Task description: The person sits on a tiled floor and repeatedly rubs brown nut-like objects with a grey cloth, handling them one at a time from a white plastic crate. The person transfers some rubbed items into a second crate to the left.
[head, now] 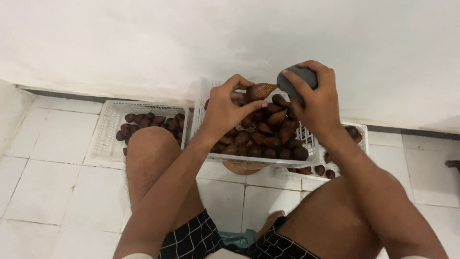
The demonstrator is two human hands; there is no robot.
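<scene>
Here, one brown scaly fruit (260, 91), teardrop-shaped with its pointed tip aimed at the right hand, is held up above the middle basket. The left hand (225, 108) grips it: thumb curled over the top, index finger stretched along the underside, the other fingers folded beneath. Fingers closed on the fruit, no gap showing.

The right hand (316, 98) sits just beside the fruit's tip, wrapped around a dark grey rounded object (297, 81). Index finger lies across its top, thumb side hidden behind; grip closed. The grey object's lower edge is close to the fruit's point; whether they touch, I cannot tell.

Below both hands, the middle white basket (258, 160), a slatted plastic crate, is heaped with more of the same brown fruit. Its near rim hangs over a tan rounded thing on the floor, partly hidden.

To the left, a second white basket (103, 139) holds a smaller pile of fruit gathered towards its right end, behind the raised left knee (148, 144). To the right, a third white basket (362, 132) shows past the right forearm, with a few fruit visible at its edges.

The person sits on a white tiled floor (48, 182), bare legs apart, in black checked shorts (191, 242). A white wall (143, 43) rises behind the baskets.
</scene>
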